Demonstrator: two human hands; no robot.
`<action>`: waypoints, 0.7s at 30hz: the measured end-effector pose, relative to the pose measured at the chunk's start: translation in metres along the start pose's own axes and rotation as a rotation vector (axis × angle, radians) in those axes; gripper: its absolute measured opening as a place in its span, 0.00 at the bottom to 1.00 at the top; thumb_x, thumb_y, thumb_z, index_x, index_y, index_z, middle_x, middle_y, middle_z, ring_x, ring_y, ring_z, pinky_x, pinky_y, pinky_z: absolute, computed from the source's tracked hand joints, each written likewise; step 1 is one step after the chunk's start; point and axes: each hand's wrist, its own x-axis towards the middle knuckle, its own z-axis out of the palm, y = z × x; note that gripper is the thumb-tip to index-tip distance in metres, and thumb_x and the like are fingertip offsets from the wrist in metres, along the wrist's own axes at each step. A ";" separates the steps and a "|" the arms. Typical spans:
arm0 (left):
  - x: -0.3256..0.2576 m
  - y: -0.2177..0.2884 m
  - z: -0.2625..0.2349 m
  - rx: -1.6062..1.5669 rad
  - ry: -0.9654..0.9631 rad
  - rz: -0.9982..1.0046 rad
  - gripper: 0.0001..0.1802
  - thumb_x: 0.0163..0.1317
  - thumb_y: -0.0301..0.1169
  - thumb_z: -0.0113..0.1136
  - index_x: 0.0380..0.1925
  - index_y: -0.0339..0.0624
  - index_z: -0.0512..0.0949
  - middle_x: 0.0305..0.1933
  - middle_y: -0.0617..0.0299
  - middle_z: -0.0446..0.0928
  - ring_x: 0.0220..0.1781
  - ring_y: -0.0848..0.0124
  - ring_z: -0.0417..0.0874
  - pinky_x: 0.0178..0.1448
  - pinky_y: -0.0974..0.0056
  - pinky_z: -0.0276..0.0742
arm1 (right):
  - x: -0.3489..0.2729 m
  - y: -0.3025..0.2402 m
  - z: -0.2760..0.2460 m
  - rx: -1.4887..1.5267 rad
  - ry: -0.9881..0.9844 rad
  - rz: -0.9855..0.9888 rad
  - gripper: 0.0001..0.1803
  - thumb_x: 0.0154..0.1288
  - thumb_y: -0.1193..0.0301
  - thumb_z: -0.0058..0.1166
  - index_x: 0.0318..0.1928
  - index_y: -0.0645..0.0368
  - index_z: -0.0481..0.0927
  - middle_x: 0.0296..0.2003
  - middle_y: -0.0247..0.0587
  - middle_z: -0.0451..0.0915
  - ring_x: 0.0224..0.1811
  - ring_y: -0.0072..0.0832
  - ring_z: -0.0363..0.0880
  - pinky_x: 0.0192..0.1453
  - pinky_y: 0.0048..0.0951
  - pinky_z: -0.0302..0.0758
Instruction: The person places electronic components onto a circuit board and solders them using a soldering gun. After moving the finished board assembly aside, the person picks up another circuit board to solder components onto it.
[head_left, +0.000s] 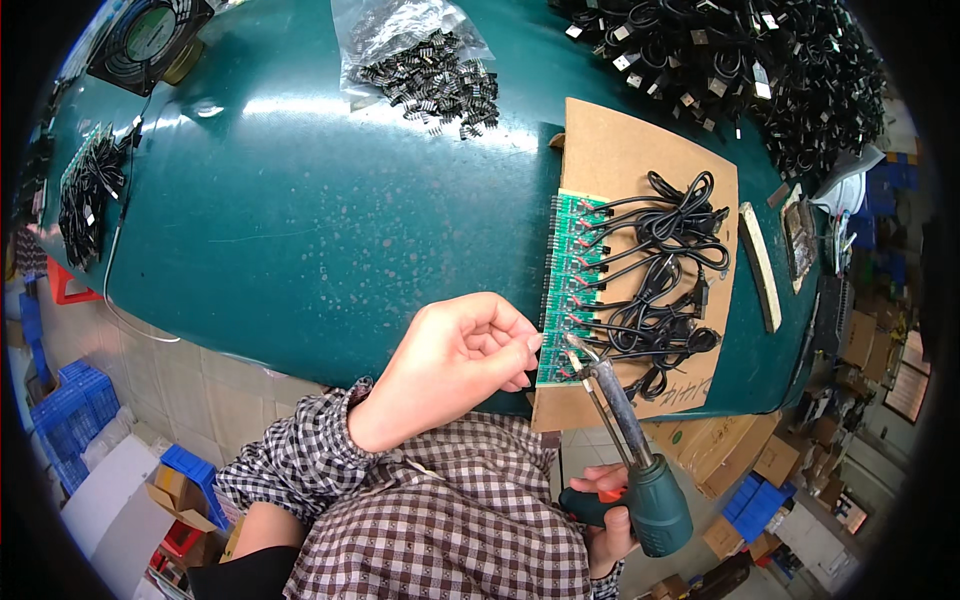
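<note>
My right hand (pixel 607 537) is wrapped round the handle of a dark green soldering gun (pixel 660 508). Its long metal barrel points up and left, and the thin tip is at the near part of a green circuit board strip (pixel 575 270); whether it touches cannot be made out. Thumb and fingers of my left hand (pixel 450 362) are pinched together beside the strip's left edge, close to the tip. Anything between them is too small to name. Black cables (pixel 665 225) in coiled bundles run from the strip's right side. Strip and cables lie on a cardboard sheet (pixel 640 150).
Behind lies a clear bag (pixel 395 40) with a heap of small black pin parts (pixel 440 85). A big pile of black USB cables (pixel 740 60) fills the far right. A small fan (pixel 150 35) and another cabled board bundle (pixel 92 190) are at left.
</note>
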 end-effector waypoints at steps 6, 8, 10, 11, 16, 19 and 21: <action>0.000 -0.004 0.002 0.023 0.018 0.029 0.07 0.58 0.26 0.56 0.31 0.31 0.73 0.28 0.59 0.77 0.28 0.78 0.79 0.33 0.74 0.79 | -0.002 0.000 -0.003 -0.027 0.001 0.019 0.27 0.54 0.55 0.54 0.38 0.71 0.68 0.32 0.48 0.69 0.38 0.35 0.73 0.36 0.35 0.81; 0.000 -0.005 0.002 0.029 0.028 0.041 0.07 0.58 0.26 0.56 0.31 0.31 0.73 0.27 0.59 0.77 0.27 0.78 0.79 0.33 0.74 0.79 | -0.003 0.002 -0.006 -0.026 -0.036 0.040 0.26 0.54 0.54 0.54 0.36 0.69 0.68 0.31 0.48 0.69 0.37 0.35 0.72 0.36 0.35 0.80; 0.000 -0.005 0.003 0.020 0.035 0.046 0.07 0.58 0.26 0.56 0.31 0.30 0.73 0.27 0.59 0.77 0.27 0.78 0.79 0.33 0.74 0.79 | -0.004 0.007 -0.008 -0.010 -0.039 0.032 0.26 0.54 0.54 0.54 0.34 0.69 0.68 0.31 0.48 0.69 0.36 0.34 0.72 0.37 0.36 0.80; 0.000 -0.005 0.003 0.019 0.034 0.046 0.07 0.58 0.26 0.56 0.31 0.30 0.73 0.27 0.59 0.77 0.27 0.78 0.79 0.33 0.74 0.79 | -0.005 0.008 -0.008 0.006 -0.043 0.025 0.25 0.54 0.54 0.54 0.33 0.68 0.68 0.31 0.48 0.69 0.36 0.34 0.72 0.38 0.36 0.79; 0.000 -0.004 0.003 0.032 0.032 0.051 0.07 0.58 0.26 0.56 0.30 0.31 0.73 0.27 0.59 0.77 0.27 0.78 0.79 0.32 0.74 0.79 | -0.004 0.003 -0.004 -0.006 -0.060 0.053 0.24 0.54 0.55 0.54 0.31 0.66 0.67 0.29 0.46 0.67 0.35 0.33 0.71 0.39 0.38 0.79; 0.000 -0.005 0.003 0.019 0.028 0.050 0.07 0.58 0.26 0.56 0.30 0.31 0.73 0.27 0.60 0.77 0.27 0.79 0.79 0.32 0.74 0.78 | -0.004 0.003 -0.004 -0.007 -0.058 0.058 0.24 0.54 0.55 0.55 0.31 0.66 0.67 0.28 0.44 0.66 0.35 0.33 0.71 0.39 0.39 0.79; 0.000 -0.005 0.003 0.022 0.030 0.051 0.07 0.58 0.26 0.56 0.30 0.31 0.73 0.27 0.60 0.77 0.27 0.79 0.79 0.32 0.75 0.78 | -0.004 0.004 -0.004 -0.002 -0.066 0.061 0.23 0.54 0.56 0.55 0.31 0.66 0.67 0.28 0.44 0.66 0.35 0.33 0.71 0.39 0.39 0.79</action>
